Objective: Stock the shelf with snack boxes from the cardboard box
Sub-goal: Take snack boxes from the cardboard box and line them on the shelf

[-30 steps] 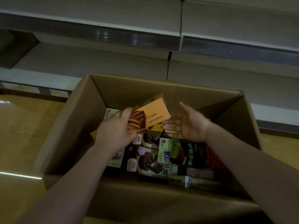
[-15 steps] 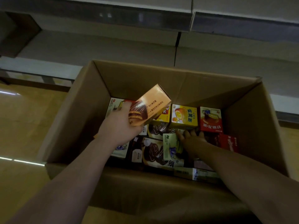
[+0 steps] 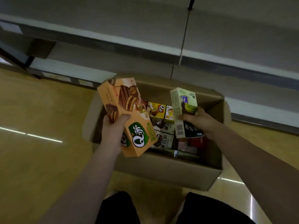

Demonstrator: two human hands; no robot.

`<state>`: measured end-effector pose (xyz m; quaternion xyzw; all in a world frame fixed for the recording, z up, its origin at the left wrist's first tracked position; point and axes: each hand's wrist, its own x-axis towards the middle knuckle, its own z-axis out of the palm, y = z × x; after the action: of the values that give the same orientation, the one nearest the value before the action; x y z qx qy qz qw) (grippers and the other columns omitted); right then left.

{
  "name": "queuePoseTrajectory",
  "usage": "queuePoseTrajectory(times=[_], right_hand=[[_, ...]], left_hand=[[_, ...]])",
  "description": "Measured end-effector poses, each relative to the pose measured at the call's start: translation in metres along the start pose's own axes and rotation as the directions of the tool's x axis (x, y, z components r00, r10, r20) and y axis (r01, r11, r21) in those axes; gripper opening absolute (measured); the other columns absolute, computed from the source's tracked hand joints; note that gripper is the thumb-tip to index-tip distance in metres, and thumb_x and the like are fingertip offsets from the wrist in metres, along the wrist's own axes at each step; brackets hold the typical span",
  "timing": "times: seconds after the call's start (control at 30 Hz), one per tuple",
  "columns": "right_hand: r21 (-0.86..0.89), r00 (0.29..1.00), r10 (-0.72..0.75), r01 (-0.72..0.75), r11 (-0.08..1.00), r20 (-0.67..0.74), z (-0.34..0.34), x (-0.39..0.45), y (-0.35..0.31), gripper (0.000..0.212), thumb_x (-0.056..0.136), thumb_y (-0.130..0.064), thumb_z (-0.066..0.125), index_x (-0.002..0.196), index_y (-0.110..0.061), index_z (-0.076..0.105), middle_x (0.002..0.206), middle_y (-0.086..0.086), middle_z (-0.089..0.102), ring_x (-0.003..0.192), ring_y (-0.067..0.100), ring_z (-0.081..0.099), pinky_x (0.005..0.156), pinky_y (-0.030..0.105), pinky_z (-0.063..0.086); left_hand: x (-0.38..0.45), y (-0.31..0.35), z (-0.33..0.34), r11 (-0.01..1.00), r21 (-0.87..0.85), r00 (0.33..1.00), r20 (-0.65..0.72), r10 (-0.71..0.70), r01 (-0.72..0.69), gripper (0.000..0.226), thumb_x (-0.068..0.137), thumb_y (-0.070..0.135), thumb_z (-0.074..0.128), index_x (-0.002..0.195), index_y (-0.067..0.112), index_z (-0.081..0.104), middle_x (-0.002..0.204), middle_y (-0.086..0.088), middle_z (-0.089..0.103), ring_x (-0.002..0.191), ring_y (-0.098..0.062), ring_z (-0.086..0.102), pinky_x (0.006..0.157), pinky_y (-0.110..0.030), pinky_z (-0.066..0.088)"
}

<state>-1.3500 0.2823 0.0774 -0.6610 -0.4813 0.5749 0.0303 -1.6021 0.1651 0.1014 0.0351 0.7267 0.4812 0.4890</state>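
Observation:
An open cardboard box (image 3: 165,168) stands on the floor in front of me with several snack boxes (image 3: 161,126) lying inside. My left hand (image 3: 113,131) grips an orange snack box (image 3: 127,117) with a chocolate-pie picture, raised above the box's left edge. My right hand (image 3: 197,122) holds a pale green snack box (image 3: 184,110) upright over the right part of the cardboard box. Grey shelves (image 3: 145,39) run behind the box, and I see nothing on them.
The floor (image 3: 40,126) is yellowish wood-look with light streaks to the left. The lowest shelf ledge (image 3: 68,73) sits just behind the cardboard box. My dark-clothed legs (image 3: 118,209) are at the bottom edge.
My right hand reached down among the boxes, took the pale green box and lifted it out. My left hand raised the orange box higher. The view has pulled back from the box.

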Motion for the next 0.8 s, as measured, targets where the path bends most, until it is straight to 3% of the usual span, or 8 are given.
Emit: queuePoseTrajectory(times=[0.13, 0.2, 0.3, 0.4, 0.57, 0.6, 0.73, 0.8], right_hand=[[0.135, 0.996, -0.054, 0.045, 0.99, 0.066, -0.014, -0.115, -0.075, 0.094, 0.041, -0.055, 0.087, 0.124, -0.031, 0.049, 0.116, -0.005, 0.067, 0.108, 0.018, 0.062, 0.098, 0.045, 0.048], [0.182, 0.995, -0.073, 0.059, 0.981, 0.071, -0.022, -0.165, -0.103, 0.088, 0.055, -0.049, 0.087, 0.129, -0.032, 0.042, 0.118, -0.005, 0.064, 0.108, 0.018, 0.06, 0.099, 0.043, 0.047], [0.251, 0.99, -0.126, 0.106, 0.962, 0.063, -0.038, -0.227, -0.132, 0.074, 0.065, -0.047, 0.082, 0.123, -0.037, 0.038, 0.114, -0.006, 0.062, 0.101, 0.013, 0.061, 0.085, 0.032, 0.05], [0.299, 0.982, -0.187, 0.184, 0.936, -0.019, -0.062, -0.277, -0.151, 0.072, 0.064, -0.052, 0.08, 0.125, -0.033, 0.046, 0.11, -0.007, 0.064, 0.091, 0.008, 0.063, 0.07, 0.024, 0.051], [0.492, 0.978, -0.206, 0.192, 0.849, -0.028, -0.108, -0.33, -0.167, 0.09, 0.053, -0.054, 0.087, 0.132, -0.046, 0.046, 0.118, 0.001, 0.067, 0.1, 0.024, 0.069, 0.086, 0.048, 0.056], [0.516, 0.977, -0.215, 0.187, 0.836, -0.006, -0.115, -0.336, -0.169, 0.089, 0.053, -0.051, 0.089, 0.132, -0.044, 0.048, 0.118, 0.003, 0.068, 0.101, 0.027, 0.069, 0.087, 0.05, 0.055], [0.718, 0.976, -0.19, 0.058, 0.693, 0.105, -0.147, -0.359, -0.187, 0.069, 0.062, -0.021, 0.083, 0.124, -0.004, 0.057, 0.107, 0.02, 0.07, 0.09, 0.034, 0.068, 0.086, 0.046, 0.054], [0.798, 0.972, -0.189, 0.004, 0.603, 0.137, -0.157, -0.37, -0.197, 0.07, 0.062, -0.022, 0.084, 0.124, -0.002, 0.058, 0.108, 0.021, 0.07, 0.088, 0.032, 0.069, 0.086, 0.046, 0.053]], left_hand=[[-0.073, 0.045, 0.0, 0.999, 0.014, 0.996, 0.085, -0.041, 0.04, 0.064, 0.069, 0.03, 0.08, 0.126, 0.033, 0.053, 0.11, 0.0, 0.07, 0.092, -0.025, 0.07, 0.078, -0.045, 0.057], [-0.112, 0.072, 0.003, 0.999, 0.012, 0.992, 0.117, -0.041, 0.04, 0.062, 0.071, 0.026, 0.08, 0.127, 0.032, 0.054, 0.108, -0.001, 0.071, 0.092, -0.026, 0.07, 0.076, -0.042, 0.056], [-0.168, 0.114, 0.013, 0.998, -0.016, 0.975, 0.212, -0.063, 0.068, 0.055, 0.073, 0.021, 0.078, 0.124, 0.027, 0.057, 0.103, -0.004, 0.073, 0.086, -0.025, 0.072, 0.07, -0.037, 0.054], [-0.218, 0.149, 0.022, 0.99, -0.073, 0.953, 0.286, -0.096, 0.122, 0.043, 0.077, 0.018, 0.074, 0.118, 0.025, 0.06, 0.099, -0.007, 0.074, 0.083, -0.025, 0.072, 0.066, -0.034, 0.055], [-0.278, 0.206, 0.035, 0.986, -0.107, 0.929, 0.361, -0.084, 0.131, 0.037, 0.078, 0.021, 0.073, 0.113, 0.024, 0.061, 0.092, -0.008, 0.075, 0.087, -0.031, 0.07, 0.076, -0.043, 0.054], [-0.285, 0.214, 0.038, 0.988, -0.109, 0.927, 0.371, -0.061, 0.109, 0.035, 0.078, 0.02, 0.072, 0.111, 0.024, 0.061, 0.092, -0.009, 0.075, 0.086, -0.032, 0.07, 0.075, -0.043, 0.053], [-0.312, 0.249, 0.051, 0.991, -0.129, 0.898, 0.44, 0.017, 0.044, 0.05, 0.068, 0.023, 0.074, 0.116, 0.016, 0.063, 0.095, -0.013, 0.074, 0.089, -0.033, 0.069, 0.077, -0.043, 0.052], [-0.32, 0.265, 0.053, 0.992, -0.109, 0.88, 0.475, -0.004, 0.064, 0.055, 0.064, 0.029, 0.073, 0.115, 0.013, 0.064, 0.096, -0.014, 0.074, 0.088, -0.031, 0.069, 0.075, -0.038, 0.051]])
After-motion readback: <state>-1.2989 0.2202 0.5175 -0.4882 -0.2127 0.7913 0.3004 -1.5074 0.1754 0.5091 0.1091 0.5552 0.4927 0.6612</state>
